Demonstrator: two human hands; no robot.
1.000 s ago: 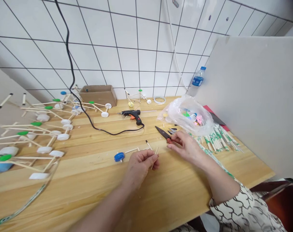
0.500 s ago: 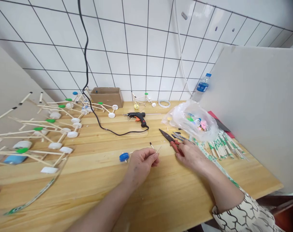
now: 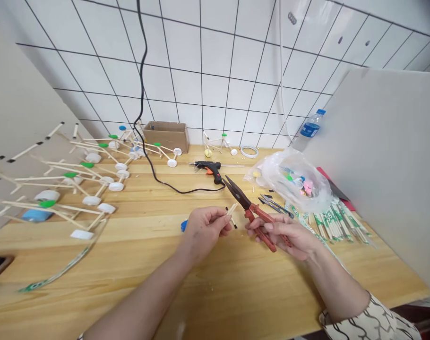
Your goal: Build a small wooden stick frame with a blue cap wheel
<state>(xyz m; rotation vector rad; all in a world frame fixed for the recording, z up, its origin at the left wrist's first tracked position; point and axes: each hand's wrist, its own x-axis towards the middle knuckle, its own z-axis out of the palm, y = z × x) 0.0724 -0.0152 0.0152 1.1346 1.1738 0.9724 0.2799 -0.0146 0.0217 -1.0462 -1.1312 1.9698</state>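
Pinched between the thumb and fingers of my left hand (image 3: pixel 205 231) are thin pale wooden sticks (image 3: pixel 232 209), their tips pointing up and right. A short stick with black ends (image 3: pixel 234 223) shows just beyond these fingertips; whether it is held too, I cannot tell. My right hand (image 3: pixel 286 233) is wrapped around the red handles of dark-bladed shears (image 3: pixel 240 193), raised above the table with the blades slightly apart and pointing up-left. Partly hidden behind my left hand is a blue wheel-like piece (image 3: pixel 184 225).
Several stick frames with white wheels (image 3: pixel 91 200) crowd the left. A black glue gun (image 3: pixel 210 167) lies behind my hands, its cord trailing left. On the right are small snips (image 3: pixel 276 204), a plastic bag of coloured pieces (image 3: pixel 289 174), wrapped sticks (image 3: pixel 337 222) and a bottle (image 3: pixel 310 130).
My right hand has lifted the shears off the table and brought them left, nearer my left hand. The camera view has shifted slightly left.
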